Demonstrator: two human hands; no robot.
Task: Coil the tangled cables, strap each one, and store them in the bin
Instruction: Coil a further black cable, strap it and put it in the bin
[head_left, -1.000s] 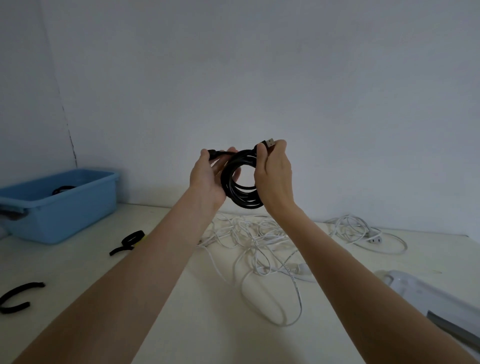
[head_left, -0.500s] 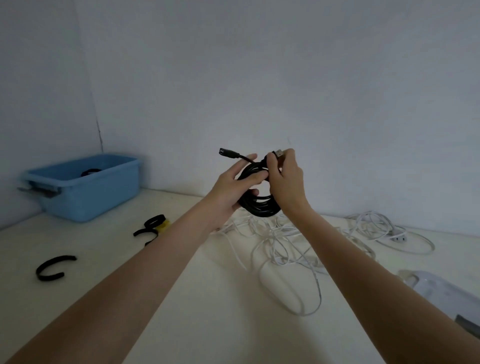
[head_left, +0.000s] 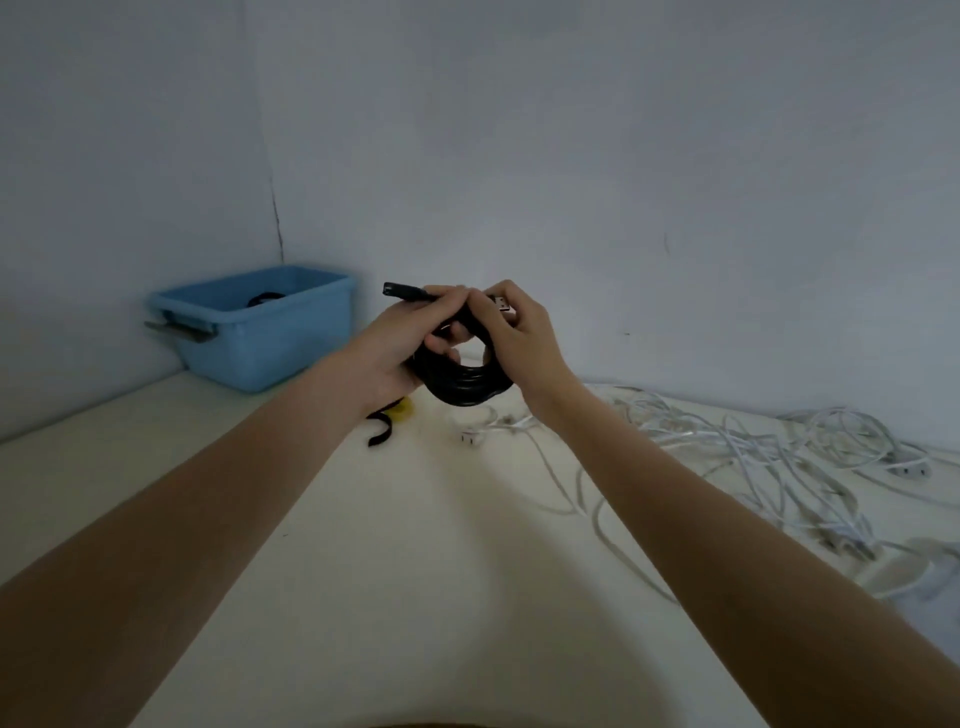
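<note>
A coiled black cable (head_left: 467, 387) hangs in the air between both hands above the table. My left hand (head_left: 400, 343) grips the coil's top left, with one black plug sticking out past its fingers. My right hand (head_left: 519, 332) pinches the coil's top right, where a metal USB plug shows by the thumb. A blue bin (head_left: 254, 327) stands at the back left against the wall and holds a dark coil. A black strap (head_left: 379, 428) lies on the table just below my left wrist, beside a yellow piece.
A tangle of white cables (head_left: 753, 457) with plugs spreads over the right half of the white table (head_left: 389, 597). Walls close the corner behind the bin.
The view has swung left, so the bin sits nearer the middle. Both hands have closed tighter round the top of the black coil and lowered it a little.
</note>
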